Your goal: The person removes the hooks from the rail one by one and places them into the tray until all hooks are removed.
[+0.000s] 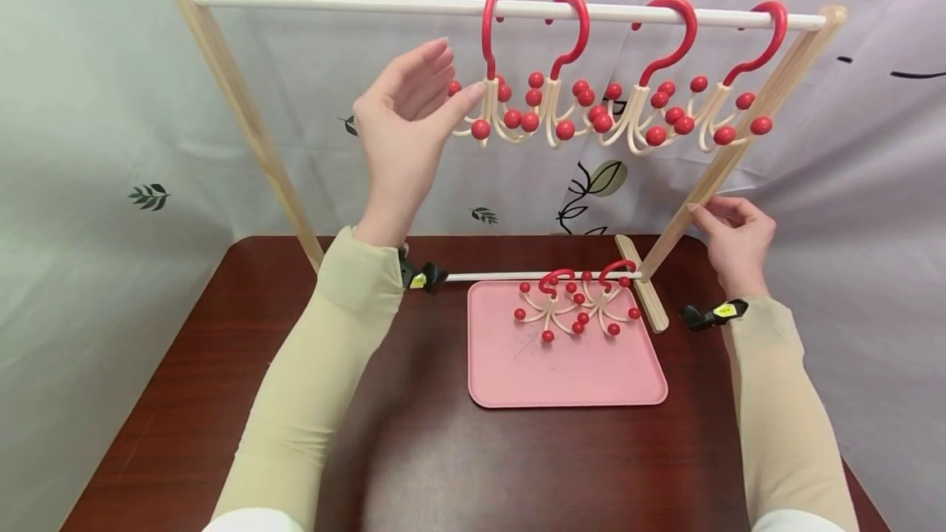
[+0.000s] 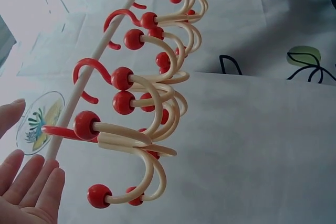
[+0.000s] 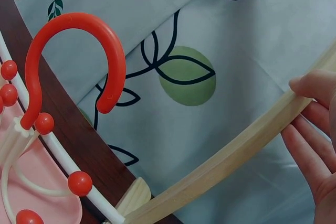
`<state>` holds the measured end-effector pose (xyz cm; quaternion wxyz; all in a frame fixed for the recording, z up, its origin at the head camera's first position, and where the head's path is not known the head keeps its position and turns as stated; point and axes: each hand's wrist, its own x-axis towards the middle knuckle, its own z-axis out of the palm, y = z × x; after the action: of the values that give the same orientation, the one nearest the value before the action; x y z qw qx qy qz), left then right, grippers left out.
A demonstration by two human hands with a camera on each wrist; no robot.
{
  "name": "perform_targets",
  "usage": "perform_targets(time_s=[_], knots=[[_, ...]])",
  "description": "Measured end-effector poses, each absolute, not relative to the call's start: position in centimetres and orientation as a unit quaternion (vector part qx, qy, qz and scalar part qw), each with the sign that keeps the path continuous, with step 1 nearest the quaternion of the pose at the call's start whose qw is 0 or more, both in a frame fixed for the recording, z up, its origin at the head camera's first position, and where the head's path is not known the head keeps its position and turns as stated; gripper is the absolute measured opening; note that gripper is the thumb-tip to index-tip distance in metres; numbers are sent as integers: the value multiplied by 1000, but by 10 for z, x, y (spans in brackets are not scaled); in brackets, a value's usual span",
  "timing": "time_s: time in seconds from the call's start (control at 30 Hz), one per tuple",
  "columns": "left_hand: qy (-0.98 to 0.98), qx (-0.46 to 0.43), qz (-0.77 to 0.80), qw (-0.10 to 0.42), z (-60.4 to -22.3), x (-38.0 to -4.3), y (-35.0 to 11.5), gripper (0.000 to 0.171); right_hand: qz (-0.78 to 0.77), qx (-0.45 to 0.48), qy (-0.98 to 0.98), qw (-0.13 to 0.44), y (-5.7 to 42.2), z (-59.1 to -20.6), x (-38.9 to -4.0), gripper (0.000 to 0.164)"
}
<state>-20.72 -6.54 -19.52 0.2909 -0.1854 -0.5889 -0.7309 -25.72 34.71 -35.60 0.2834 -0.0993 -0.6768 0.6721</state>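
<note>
Several octopus-style hangers with red hooks and red-balled cream arms hang along the right part of a white rod. My left hand is raised beside the leftmost hanger, its thumb tip overlapping that hanger's cream neck in the head view. Seen from the left wrist, the thumb and straight fingers stand apart near the rod and this hanger's hook, with nothing between them. Lower down, my right hand pinches the rack's right wooden post, thumb on one side and fingers on the other.
Two more hangers, a left one and a right one, lie on a pink tray on the dark brown table. The rack's left post rises beyond my left forearm. A patterned cloth hangs behind.
</note>
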Motion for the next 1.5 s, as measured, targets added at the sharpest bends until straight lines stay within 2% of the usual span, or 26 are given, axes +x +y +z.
perform_targets(time_s=[0.43,0.6,0.83,1.23,1.5], knots=[[-669,-143,-677,271,-188,-247,-55,51,670,-89,-679,287,348,-357,-258,28],[-677,-147,-666,278,-186,-259,-52,46,668,-87,-680,289,347,-358,-259,28],[-683,-149,-657,283,-183,-262,-50,34,667,-87,-682,288,347,-359,-260,30],[-689,-155,-645,290,-185,-272,-50,25,667,-95,-682,284,347,-357,-258,29],[-676,-160,-647,316,-186,-272,-52,21,663,-96,-685,284,347,-357,-257,30]])
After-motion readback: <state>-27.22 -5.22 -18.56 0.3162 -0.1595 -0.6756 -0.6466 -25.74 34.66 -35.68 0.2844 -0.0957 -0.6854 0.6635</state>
